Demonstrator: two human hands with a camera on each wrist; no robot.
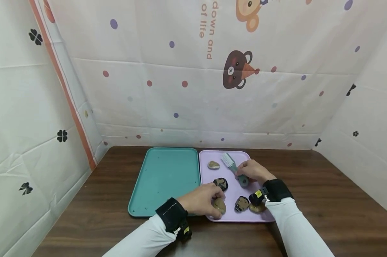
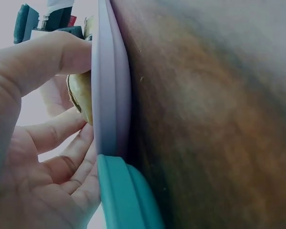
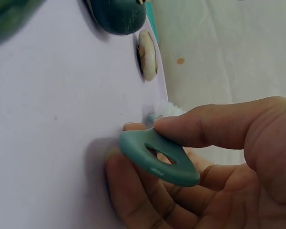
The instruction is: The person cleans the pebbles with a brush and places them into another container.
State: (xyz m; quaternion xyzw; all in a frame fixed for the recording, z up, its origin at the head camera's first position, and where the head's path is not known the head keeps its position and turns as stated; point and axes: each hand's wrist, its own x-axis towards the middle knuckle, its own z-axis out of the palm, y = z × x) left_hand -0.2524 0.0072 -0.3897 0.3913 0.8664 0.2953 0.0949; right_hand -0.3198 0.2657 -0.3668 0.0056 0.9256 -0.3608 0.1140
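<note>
My left hand (image 1: 200, 199) holds a smooth tan stone (image 1: 220, 205) between thumb and fingers, at the near left corner of the lilac tray (image 1: 207, 177). In the left wrist view that stone (image 2: 81, 93) shows beside the tray's rim, partly behind the thumb. Over the tray's right side, my right hand (image 1: 256, 170) pinches the handle of a grey-green brush (image 1: 232, 165) with white bristles, its head pointing to the far left. The handle's holed end (image 3: 133, 145) shows between thumb and fingers in the right wrist view.
Also on the lilac tray lie a small pale stone (image 1: 214, 165), a dark patterned stone (image 1: 221, 184), a brown-and-black stone (image 1: 241, 203) and a tan stone (image 1: 257, 208) partly under the right wrist. A teal tray (image 1: 171, 175) adjoins it on the left. A patterned cloth (image 1: 196, 100) hangs behind the table.
</note>
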